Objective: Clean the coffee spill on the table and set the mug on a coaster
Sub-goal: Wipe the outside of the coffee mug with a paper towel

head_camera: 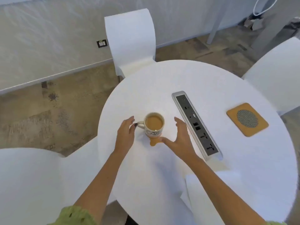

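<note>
A white mug (153, 125) full of milky coffee stands on the round white table (162, 82), its handle pointing left. A small tan coffee spill (154, 142) pools on the table just in front of the mug's base. My left hand (125, 133) is open beside the handle, fingertips close to it. My right hand (180, 138) is open to the right of the mug, thumb near the spill. Neither hand holds anything. A square cork coaster (247, 119) with a grey round centre lies far right on the table.
A silver power socket strip (197, 125) runs diagonally between the mug and the coaster. White paper or cloth (204, 189) lies at the table's near right edge. White chairs stand at the back (129, 41), right (276, 75) and near left (32, 184).
</note>
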